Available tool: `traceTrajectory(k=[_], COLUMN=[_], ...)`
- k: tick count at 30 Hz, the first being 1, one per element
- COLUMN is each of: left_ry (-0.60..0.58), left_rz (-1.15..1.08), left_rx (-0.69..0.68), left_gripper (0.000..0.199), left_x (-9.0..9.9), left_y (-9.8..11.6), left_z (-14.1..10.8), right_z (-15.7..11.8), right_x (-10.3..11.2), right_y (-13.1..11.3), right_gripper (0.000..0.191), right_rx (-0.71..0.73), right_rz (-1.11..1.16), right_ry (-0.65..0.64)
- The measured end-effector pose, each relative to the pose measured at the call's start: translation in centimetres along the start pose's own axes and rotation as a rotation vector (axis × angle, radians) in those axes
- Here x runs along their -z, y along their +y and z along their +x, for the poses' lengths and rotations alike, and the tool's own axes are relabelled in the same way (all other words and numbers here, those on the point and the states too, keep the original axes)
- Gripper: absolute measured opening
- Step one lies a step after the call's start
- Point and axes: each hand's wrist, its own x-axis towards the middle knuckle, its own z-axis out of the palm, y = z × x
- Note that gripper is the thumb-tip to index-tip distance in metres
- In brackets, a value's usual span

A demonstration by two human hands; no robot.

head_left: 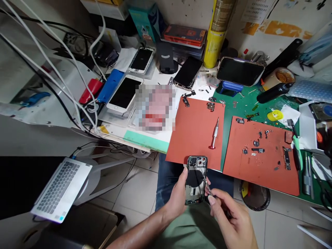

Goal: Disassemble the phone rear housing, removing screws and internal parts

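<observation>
My left hand (178, 188) is closed around the left edge of an opened phone housing (194, 192), held upright above my lap. Inside the housing I see a round black pad (195, 178), bare metal and camera openings at the top. Between the thumb and fingers of my right hand (228, 214) is a slim metal tool (208, 188); whether it is a pair of tweezers I cannot make out. Its tip reaches the right side of the housing. A screwdriver (214, 134) with a red end lies on the left orange mat (192, 135) beyond the phone.
Small phone parts (258, 150) and a narrow circuit board (286, 158) lie on the right orange mat (261, 176). Several phones stand or lie behind, including a white one (125, 92). A laptop (62, 190) sits low at left, near hanging cables (77, 69). A bin (255, 197) stands below.
</observation>
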Motion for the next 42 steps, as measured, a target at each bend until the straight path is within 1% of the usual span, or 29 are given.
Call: traceTrajectory(k=[2, 4, 8, 10, 12, 17, 25, 33, 37, 42], left_ry=[-0.003, -0.014, -0.017, -0.007, 0.004, 0.02, -0.015, 0.009, 0.002, 0.051], left_rz=[0.001, 0.004, -0.002, -0.006, -0.013, 0.002, 0.019, 0.026, 0.041, 0.02], left_rx=[0.001, 0.0, -0.014, -0.021, -0.019, -0.03, -0.011, -0.025, -0.02, -0.013], left_gripper=[0.079, 0.081, 0.081, 0.079, 0.077, 0.077, 0.081, 0.077, 0.079, 0.079], left_x=[0.2, 0.4, 0.5, 0.5, 0.3, -0.1, -0.2, -0.3, -0.3, -0.1], left_y=[-0.1, -0.1, -0.2, -0.3, -0.2, 0.0, 0.2, 0.4, 0.3, -0.1], left_z=[0.0, 0.1, 0.2, 0.3, 0.3, 0.2, 0.0, 0.0, 0.1, 0.0], right_z=[-0.1, 0.0, 0.6, 0.9, 1.2, 1.2, 0.4, 0.4, 0.5, 0.6], right_x=[0.4, 0.6, -0.1, -0.4, -0.5, -0.3, -1.4, -1.6, -1.8, -2.1], right_y=[-0.1, -0.3, -1.0, -1.3, -1.4, -1.5, -1.5, -1.6, -1.6, -1.7], right_gripper=[0.016, 0.014, 0.015, 0.015, 0.015, 0.016, 0.018, 0.018, 0.017, 0.018], right_rx=[-0.007, 0.028, 0.122, 0.151, 0.159, 0.15, 0.12, 0.105, 0.086, 0.041], right_rz=[-0.022, -0.067, -0.106, -0.119, -0.14, -0.18, -0.149, -0.126, -0.112, -0.061], right_ry=[-0.026, -0.038, 0.04, 0.073, 0.077, 0.027, 0.09, 0.104, 0.117, 0.12])
